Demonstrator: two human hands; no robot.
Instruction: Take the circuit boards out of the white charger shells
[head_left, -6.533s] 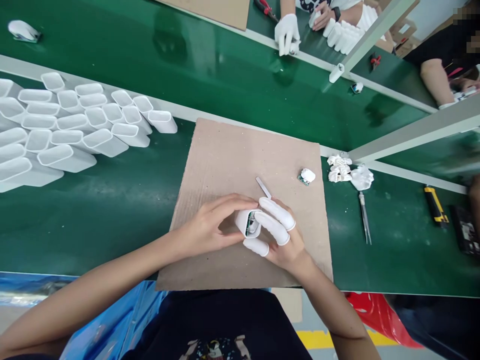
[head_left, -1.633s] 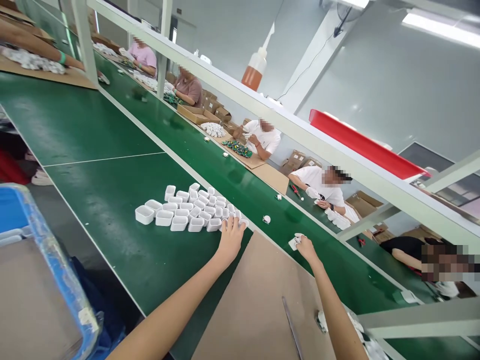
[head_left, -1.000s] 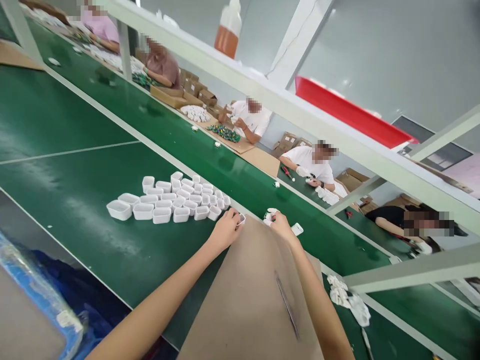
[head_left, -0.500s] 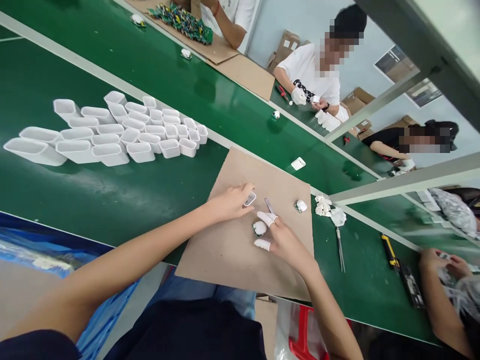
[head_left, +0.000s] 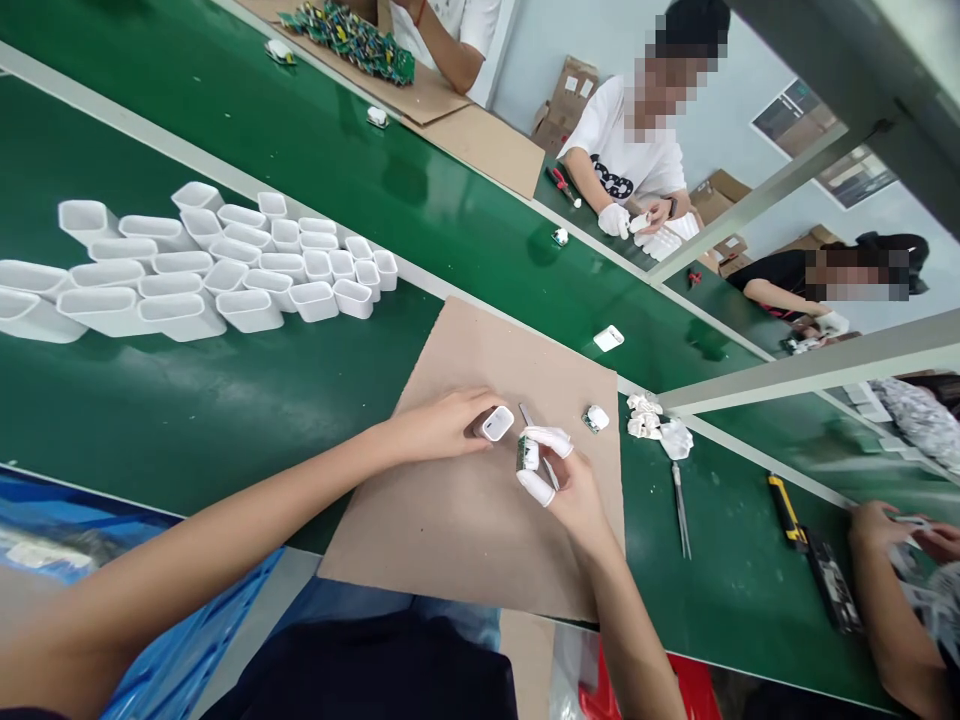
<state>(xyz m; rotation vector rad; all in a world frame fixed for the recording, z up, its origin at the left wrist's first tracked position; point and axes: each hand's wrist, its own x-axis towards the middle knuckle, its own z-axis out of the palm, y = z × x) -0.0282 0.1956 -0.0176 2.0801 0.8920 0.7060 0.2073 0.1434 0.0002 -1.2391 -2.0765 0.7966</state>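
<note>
My left hand (head_left: 448,424) is closed around a white plastic casing (head_left: 496,424), its open end turned toward my right hand. Between the thumb and fingers of my right hand (head_left: 579,490), which wear white finger cots, is a small circuit board (head_left: 526,455) with a white part on it. A slim metal tool, apparently tweezers (head_left: 524,411), also lies along that hand; its grip is partly hidden. The board and casing are a short gap apart, above a brown cardboard sheet (head_left: 450,530). Another circuit board (head_left: 596,418) with a white top rests on the sheet's right side.
Many white casings (head_left: 180,315) stand grouped on the green table at left. To the right lie crumpled white finger cots (head_left: 643,415), tweezers (head_left: 681,510) and a yellow-black cutter (head_left: 785,510). Beyond a rail, a green belt carries a white casing (head_left: 609,338). Co-workers sit opposite and at right.
My right hand has picked up the circuit board from the cardboard and raised it toward the casing. My left hand has lowered slightly, turning the casing's opening more toward the board.
</note>
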